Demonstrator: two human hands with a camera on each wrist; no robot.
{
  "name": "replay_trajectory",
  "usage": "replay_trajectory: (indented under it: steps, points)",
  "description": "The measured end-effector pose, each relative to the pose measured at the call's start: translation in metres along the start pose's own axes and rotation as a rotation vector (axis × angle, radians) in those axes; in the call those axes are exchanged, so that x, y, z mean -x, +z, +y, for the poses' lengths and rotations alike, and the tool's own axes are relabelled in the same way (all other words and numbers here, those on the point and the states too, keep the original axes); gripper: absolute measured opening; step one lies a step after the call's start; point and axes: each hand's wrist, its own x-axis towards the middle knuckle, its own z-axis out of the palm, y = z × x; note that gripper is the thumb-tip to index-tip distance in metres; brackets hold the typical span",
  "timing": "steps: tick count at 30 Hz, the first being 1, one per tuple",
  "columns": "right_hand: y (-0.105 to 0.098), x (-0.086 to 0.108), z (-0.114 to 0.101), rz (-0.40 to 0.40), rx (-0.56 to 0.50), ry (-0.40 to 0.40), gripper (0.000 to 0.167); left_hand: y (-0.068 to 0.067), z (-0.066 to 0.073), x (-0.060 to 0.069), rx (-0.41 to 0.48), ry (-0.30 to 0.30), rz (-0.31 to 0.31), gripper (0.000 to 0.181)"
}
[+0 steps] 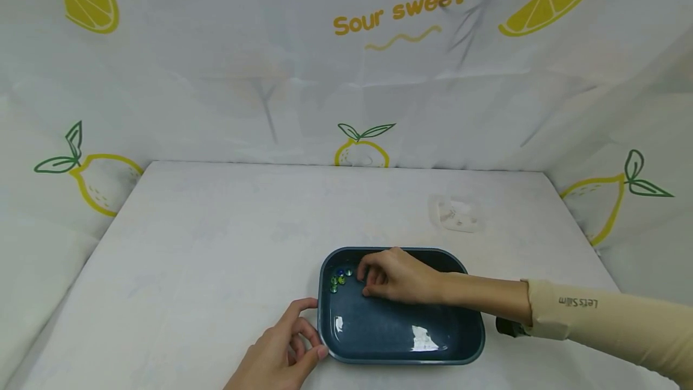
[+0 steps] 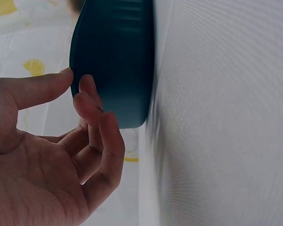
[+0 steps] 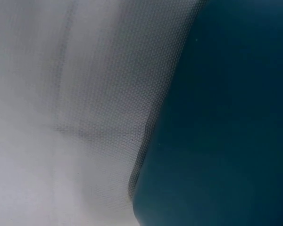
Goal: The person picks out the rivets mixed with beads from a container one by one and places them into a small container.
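A dark blue rectangular tray [image 1: 400, 333] with rounded corners sits on the white table in the head view. Several small shiny glass marbles [image 1: 341, 280], green, blue and clear, lie in its far left corner. My right hand [image 1: 397, 275] reaches into the tray just right of them, fingers bent downward; whether a marble is between the fingertips is hidden. My left hand [image 1: 284, 345] is at the tray's left side. In the left wrist view, its thumb touches the rim of the tray [image 2: 118, 56], and the loosely bent fingers lie against the outer wall.
A small clear plastic packet [image 1: 457, 215] lies on the table [image 1: 216, 245] behind the tray, to the right. White cloth [image 1: 216, 77] printed with lemons hangs behind and at both sides. The right wrist view shows only the tray's outer wall [image 3: 226, 132] and white fabric.
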Motion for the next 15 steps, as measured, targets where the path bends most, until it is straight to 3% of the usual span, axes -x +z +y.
replay_trajectory:
  steps: [5,15]
  points:
    - [0.0008,-0.0001,-0.0003,-0.004,0.034,-0.003,0.006,-0.0001,0.0003,0.0001,0.004,-0.005,0.0,0.07]
    - [-0.0001,0.0017,0.0,-0.035,0.062,-0.022,0.006,-0.0002,0.0007,-0.0003,0.01,-0.006,0.001,0.07]
